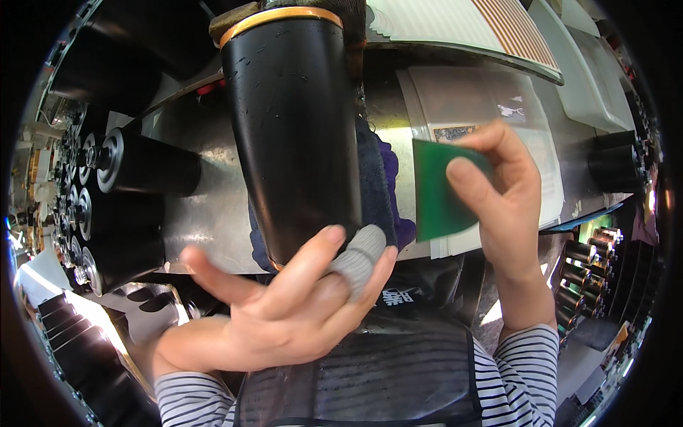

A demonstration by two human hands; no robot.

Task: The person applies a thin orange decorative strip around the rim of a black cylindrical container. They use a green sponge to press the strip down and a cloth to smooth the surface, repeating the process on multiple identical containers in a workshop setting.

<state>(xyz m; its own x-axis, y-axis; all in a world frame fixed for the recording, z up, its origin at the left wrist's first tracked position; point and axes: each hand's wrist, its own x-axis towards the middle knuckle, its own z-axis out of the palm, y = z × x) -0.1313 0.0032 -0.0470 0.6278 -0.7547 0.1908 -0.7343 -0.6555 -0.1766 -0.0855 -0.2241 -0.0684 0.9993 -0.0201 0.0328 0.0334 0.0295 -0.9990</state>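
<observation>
A large black cylinder (296, 133) with a copper-coloured rim lies lengthwise before me, small droplets on its surface. Under it are a dark blue cloth (375, 181) and a purple cloth (392, 197). My left hand (299, 309) is at the cylinder's near end, fingers spread, a grey knitted sleeve (362, 256) around one finger. Whether the fingertips touch the cylinder is hard to tell. Between thumb and fingers, my right hand (499, 187) pinches a flat green sheet-like piece (435, 192), slightly blurred, right of the cloths and above the metal table.
Translucent sheets (539, 144) lie on the metal table (213, 208) at the right, below a raised board with white, striped sheets (453, 21). A white plastic tray (587, 74) stands at the upper right. Several black cylinders (155, 163) with metal ends line the left side; others (613, 163) are at the right.
</observation>
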